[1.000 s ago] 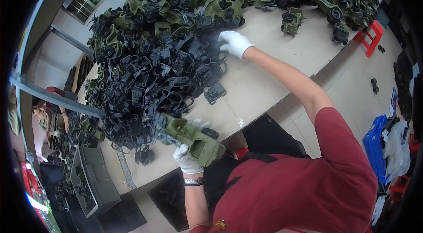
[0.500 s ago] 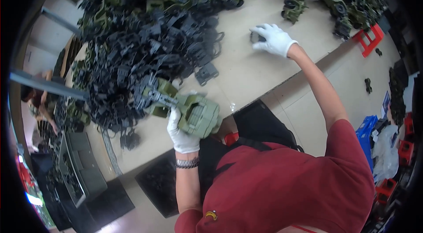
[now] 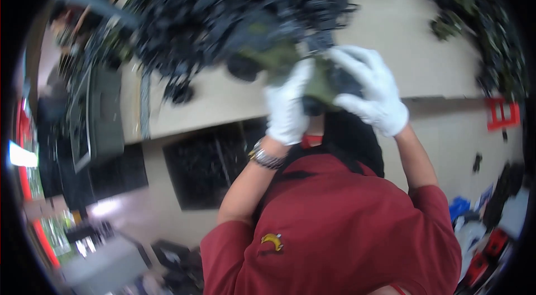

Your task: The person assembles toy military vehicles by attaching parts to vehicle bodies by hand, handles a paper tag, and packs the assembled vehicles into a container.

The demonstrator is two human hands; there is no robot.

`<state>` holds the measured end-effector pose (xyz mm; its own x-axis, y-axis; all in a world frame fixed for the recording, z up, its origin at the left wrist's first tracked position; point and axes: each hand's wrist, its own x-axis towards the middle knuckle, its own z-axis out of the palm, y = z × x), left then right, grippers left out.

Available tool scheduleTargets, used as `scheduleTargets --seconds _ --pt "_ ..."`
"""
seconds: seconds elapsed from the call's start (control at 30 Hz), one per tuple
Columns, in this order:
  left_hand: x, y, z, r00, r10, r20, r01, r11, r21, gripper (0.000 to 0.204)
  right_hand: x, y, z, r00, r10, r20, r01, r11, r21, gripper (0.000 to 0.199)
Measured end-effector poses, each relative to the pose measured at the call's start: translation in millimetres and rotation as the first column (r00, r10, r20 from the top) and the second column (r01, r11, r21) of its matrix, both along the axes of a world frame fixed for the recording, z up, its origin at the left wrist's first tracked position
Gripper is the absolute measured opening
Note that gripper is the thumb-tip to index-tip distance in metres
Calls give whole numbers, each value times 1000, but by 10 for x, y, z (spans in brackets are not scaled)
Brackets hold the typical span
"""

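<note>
Green toy vehicle (image 3: 320, 84): centre of frame, clamped by left hand (image 3: 287, 106). Right hand (image 3: 373, 93): thumb and fingers astride a dark part (image 3: 344, 81) — grip blurred, cannot tell. Unit appears unfinished; dark pieces (image 3: 234, 10) lie heaped, upper centre — apparently unworked.

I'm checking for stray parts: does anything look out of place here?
Yes: a small dark piece lies on the floor at the right, apart from the black parts heaped on the table; it may have been dropped. Blur hides whether the green toy vehicle in the left hand is damaged.
</note>
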<state>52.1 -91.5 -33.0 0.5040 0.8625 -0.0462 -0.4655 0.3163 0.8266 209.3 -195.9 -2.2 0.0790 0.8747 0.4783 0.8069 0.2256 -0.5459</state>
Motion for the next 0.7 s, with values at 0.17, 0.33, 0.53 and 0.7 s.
scheduleTargets --seconds 0.17,0.33,0.53,0.7 --pt "37 -43 128 999 -42 23 37 986 165 28 1 -82 -139 999 -21 -31 22 999 26 68" --pt "-70 -32 53 996 80 48 -88 977 193 33 -185 -33 -141 997 -4 -82 8 999 49 71" --pt "-183 -21 129 987 151 49 -158 950 267 34 -214 -30 -146 999 36 27 -36 999 7 69" --pt "-152 -3 116 927 347 139 -359 722 592 49 17 -308 -350 997 -30 -74 20 991 -129 67"
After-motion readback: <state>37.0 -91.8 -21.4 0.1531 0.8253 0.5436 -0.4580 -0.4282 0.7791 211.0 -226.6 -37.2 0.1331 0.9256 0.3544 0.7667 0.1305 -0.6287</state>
